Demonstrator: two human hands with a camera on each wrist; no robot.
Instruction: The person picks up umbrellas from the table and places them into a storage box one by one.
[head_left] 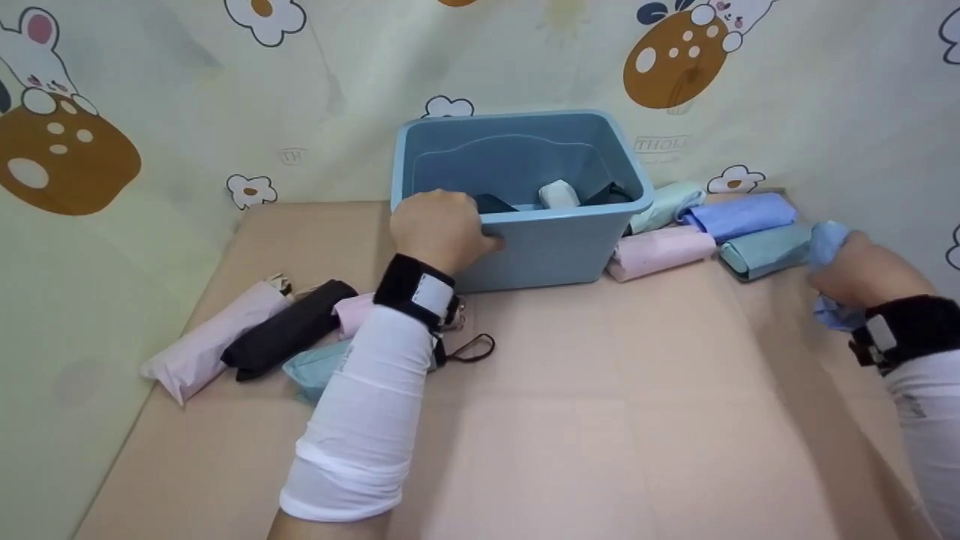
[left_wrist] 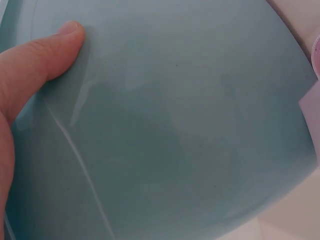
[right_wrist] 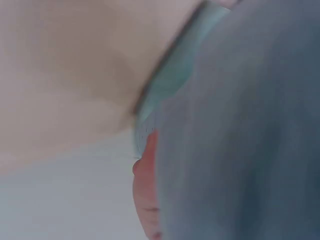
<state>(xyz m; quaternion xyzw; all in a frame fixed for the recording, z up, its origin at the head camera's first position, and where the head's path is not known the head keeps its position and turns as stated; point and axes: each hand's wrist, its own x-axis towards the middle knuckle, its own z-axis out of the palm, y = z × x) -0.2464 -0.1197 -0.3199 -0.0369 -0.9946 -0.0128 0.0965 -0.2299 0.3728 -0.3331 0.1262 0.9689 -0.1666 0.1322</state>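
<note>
My left hand grips the near rim of a blue-grey plastic bin, with the thumb lying against its outer wall, as the left wrist view also shows. Inside the bin are a white roll and dark pieces. At the far right my right hand holds a light blue bundle of cloth, which fills much of the right wrist view. Close beside that hand lies a teal folded bundle. The right fingers are mostly hidden behind the cloth.
Right of the bin lie pink, blue and pale green folded bundles. On the left are a pink folded umbrella, a black one and a teal one. A patterned curtain hangs behind the table.
</note>
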